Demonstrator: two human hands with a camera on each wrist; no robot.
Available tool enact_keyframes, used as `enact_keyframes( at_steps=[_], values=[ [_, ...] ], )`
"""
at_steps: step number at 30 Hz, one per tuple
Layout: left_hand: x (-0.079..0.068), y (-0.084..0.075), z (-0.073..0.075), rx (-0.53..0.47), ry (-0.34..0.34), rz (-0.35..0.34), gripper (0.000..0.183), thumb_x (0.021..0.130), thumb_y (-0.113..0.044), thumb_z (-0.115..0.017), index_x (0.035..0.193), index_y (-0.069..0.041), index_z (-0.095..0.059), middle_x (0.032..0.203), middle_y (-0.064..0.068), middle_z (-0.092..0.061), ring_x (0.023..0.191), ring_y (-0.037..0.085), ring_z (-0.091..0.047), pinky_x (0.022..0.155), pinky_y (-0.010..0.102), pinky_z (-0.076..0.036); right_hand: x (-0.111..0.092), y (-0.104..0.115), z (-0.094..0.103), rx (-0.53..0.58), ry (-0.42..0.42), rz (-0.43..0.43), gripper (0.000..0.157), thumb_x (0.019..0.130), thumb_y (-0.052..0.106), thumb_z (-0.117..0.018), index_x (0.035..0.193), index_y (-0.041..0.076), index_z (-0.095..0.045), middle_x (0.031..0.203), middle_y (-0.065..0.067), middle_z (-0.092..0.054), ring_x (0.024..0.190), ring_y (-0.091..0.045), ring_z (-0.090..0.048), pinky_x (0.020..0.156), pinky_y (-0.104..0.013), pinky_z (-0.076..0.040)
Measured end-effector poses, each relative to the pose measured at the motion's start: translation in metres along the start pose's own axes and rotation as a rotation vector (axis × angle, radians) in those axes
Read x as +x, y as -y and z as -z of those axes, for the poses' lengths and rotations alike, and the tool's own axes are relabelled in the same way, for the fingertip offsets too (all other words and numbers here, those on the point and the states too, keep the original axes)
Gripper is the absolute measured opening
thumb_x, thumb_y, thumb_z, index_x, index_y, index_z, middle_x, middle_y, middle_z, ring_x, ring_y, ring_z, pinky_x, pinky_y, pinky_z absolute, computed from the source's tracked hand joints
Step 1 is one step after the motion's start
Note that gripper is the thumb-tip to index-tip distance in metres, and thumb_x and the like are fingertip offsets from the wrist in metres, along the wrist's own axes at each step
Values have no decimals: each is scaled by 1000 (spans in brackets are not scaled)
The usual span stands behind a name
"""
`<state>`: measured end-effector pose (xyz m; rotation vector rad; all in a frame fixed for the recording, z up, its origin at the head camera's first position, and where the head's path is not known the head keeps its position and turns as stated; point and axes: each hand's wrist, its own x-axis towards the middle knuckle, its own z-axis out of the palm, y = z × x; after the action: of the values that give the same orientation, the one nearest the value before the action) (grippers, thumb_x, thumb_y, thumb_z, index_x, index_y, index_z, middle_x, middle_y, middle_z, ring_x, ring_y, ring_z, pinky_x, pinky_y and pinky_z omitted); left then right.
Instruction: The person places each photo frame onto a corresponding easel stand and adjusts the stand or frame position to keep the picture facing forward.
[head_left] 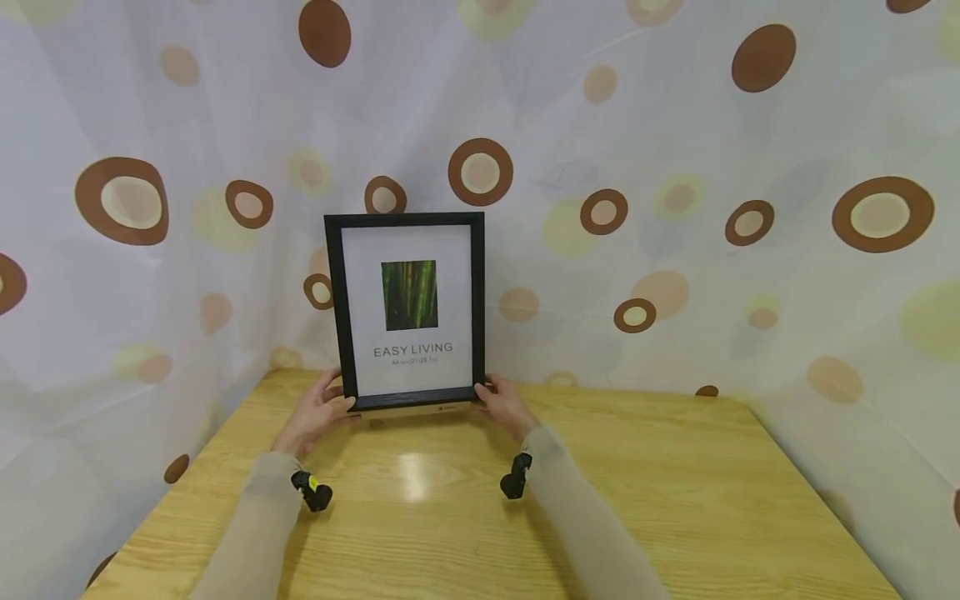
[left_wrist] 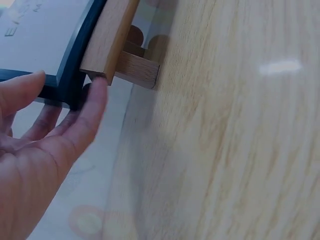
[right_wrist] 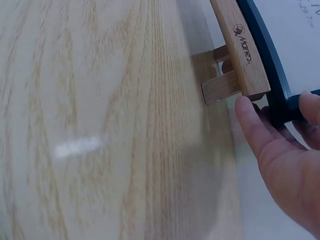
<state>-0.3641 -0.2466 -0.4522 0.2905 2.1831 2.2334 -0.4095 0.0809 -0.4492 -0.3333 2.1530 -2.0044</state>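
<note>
Low at its corners, a left hand (head_left: pixel 313 414) and a right hand (head_left: pixel 507 405) grip a black picture frame (head_left: pixel 408 310).
It stands nearly upright at the ledge (right_wrist: pixel 243 52) of a wooden easel (right_wrist: pixel 220 88), toward the back of the counter (head_left: pixel 645 475); whether the ledge bears its weight is unclear. Each thumb presses the front while fingers reach behind, one fingertip seemingly touching the ledge's end. The frame looks stiff and probably light, though likely top-heavy held this low; the smooth moulding (head_left: pixel 405 220) might slip, and any glass over the bamboo print (head_left: pixel 409 295) would be fragile. Taking the side rails (head_left: pixel 477 308), with fingers off the print, seems steadiest.
</note>
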Motion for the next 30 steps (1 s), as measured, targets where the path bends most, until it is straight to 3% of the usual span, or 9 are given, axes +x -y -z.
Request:
enact_keyframes(
  at_steps=[5, 10, 22, 30],
  values=[
    [-1, 3, -3, -6, 17, 37, 63, 90, 8, -46, 143, -12, -18, 130, 30, -31, 108, 38, -46, 89, 55, -39, -2, 0, 1, 26, 53, 3, 44, 96, 13, -45, 134, -4, -32, 129, -25, -38, 114, -33, -46, 86, -41, -47],
    [-1, 4, -6, -44, 28, 50, 58, 90, 10, -43, 140, -9, -20, 128, 30, -32, 109, 37, -45, 92, 53, -37, 3, -2, 0, 61, 46, -34, 44, 97, 9, -41, 138, -2, -28, 134, -24, -34, 120, -36, -38, 90, -46, -42],
    [0, 3, -9, -39, 11, 105, 59, 92, 8, -40, 142, -10, -14, 133, 27, -28, 113, 35, -42, 94, 51, -37, 2, -3, 0, 88, 34, -31, 48, 97, 7, -41, 141, 2, -25, 139, -22, -29, 121, -34, -38, 88, -49, -43],
    [-1, 5, -8, -74, -7, 97, 56, 92, 11, -39, 141, -8, -18, 131, 27, -31, 111, 33, -46, 92, 52, -38, 1, -2, 0, 93, 42, -32, 49, 96, 7, -43, 142, 3, -25, 141, -20, -29, 122, -32, -37, 89, -48, -43]
  ],
)
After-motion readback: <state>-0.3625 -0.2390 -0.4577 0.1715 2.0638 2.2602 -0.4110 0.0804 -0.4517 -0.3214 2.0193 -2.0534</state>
